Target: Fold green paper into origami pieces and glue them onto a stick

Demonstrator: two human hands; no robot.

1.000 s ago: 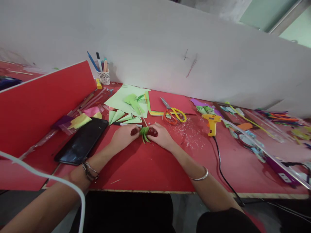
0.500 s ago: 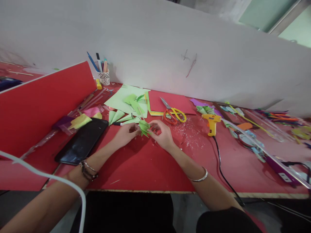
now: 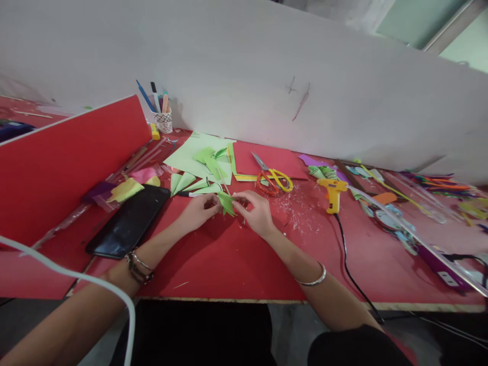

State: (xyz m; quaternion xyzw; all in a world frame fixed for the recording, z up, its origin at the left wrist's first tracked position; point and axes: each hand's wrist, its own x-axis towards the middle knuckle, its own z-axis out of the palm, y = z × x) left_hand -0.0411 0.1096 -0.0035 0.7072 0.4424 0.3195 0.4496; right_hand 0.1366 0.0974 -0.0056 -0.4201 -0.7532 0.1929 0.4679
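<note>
A small green paper leaf piece point(image 3: 226, 203) is pinched between my two hands just above the red table point(image 3: 236, 259). My left hand point(image 3: 198, 211) grips its left side with curled fingers. From the right, my right hand point(image 3: 255, 211) holds it with fingertips closed on the paper. Just behind my hands lie several green paper cones point(image 3: 186, 183) and a black-tipped marker point(image 3: 198, 194). A thin wooden stick point(image 3: 224, 184) lies close behind the leaf piece.
A black phone point(image 3: 127, 223) lies left of my hands, beside a red board point(image 3: 68, 162). Orange-yellow scissors point(image 3: 272, 178), a yellow glue gun point(image 3: 333, 193) with a black cord, green sheets point(image 3: 190, 152), a pen cup point(image 3: 163, 119) and paper scraps at the right crowd the table.
My hands lifted slightly and turned the green piece; its curled strips, earlier hanging down between clenched fingers, now point flat and folded between my fingertips.
</note>
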